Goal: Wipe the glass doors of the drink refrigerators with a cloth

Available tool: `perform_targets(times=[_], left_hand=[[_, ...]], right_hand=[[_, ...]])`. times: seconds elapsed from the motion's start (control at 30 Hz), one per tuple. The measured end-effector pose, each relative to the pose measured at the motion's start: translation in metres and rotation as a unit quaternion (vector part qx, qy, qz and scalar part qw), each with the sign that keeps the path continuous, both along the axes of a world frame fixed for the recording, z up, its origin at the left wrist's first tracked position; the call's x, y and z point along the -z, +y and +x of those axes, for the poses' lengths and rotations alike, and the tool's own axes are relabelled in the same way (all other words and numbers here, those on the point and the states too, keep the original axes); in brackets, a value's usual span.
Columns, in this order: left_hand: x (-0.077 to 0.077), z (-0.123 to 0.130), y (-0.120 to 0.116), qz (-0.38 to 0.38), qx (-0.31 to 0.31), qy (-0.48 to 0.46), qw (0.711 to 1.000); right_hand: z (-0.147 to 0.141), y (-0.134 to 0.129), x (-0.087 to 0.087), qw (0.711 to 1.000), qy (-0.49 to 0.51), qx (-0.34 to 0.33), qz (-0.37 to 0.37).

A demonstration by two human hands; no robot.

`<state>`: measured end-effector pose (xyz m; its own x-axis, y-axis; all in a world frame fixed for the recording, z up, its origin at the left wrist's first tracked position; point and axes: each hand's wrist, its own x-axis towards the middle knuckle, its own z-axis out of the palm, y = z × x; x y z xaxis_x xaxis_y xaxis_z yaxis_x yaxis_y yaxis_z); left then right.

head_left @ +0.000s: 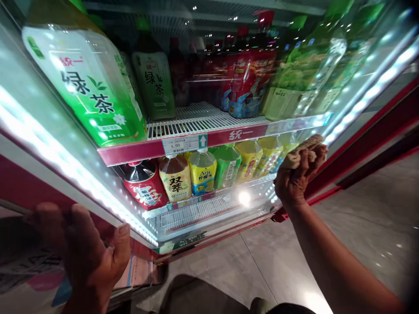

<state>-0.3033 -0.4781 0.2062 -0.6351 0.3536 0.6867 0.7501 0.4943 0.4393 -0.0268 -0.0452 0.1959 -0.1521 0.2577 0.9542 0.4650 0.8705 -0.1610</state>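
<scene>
Held a folded beige cloth (310, 141) in the right hand (294, 183), with a closed grip of curled fingers, low on the right of the lit cooler, seemingly against its glass front (244, 198) and just beside the right light strip (366, 96). Held the left hand (88, 253) loosely open near the maroon left frame (42, 187), with the thumb apart and nothing visible in it; could not tell, in that shadow, of any contact with the frame.

Called, by judgement, for a flat pad of cloth instead of a bunched edge, for even pressure through all the fingers, and for overlapping strokes right into the margin by the strip. Called also for a slanting look, to tell streaks from reflections.

Saw thick, soft, creased fabric against hard, slick glass with a round glare spot. Saw through it a slatted white shelf (196, 114), a large green tea bottle (94, 91) in a glossy green-and-white wrap, and a lower row of bottles (203, 172) in bright sleeves. Noted smooth grey floor tiles (356, 222) beneath.
</scene>
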Motion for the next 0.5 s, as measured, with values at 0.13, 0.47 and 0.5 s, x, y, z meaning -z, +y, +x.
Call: perform_targets(times=[0.13,0.47,0.5], left_hand=[[-0.015,0.009,0.021,-0.033,0.009,0.152,0.988],[-0.014,0.019,0.034,-0.104,-0.062,0.187,0.975],[-0.013,0.018,0.033,-0.113,-0.062,0.171,0.977]], right_hand=[[0.009,0.035,-0.014,0.984,0.13,0.028,-0.12],[-0.029,-0.018,0.02,0.998,-0.004,-0.069,0.005],[-0.023,-0.018,0.028,0.995,-0.045,-0.083,0.02]])
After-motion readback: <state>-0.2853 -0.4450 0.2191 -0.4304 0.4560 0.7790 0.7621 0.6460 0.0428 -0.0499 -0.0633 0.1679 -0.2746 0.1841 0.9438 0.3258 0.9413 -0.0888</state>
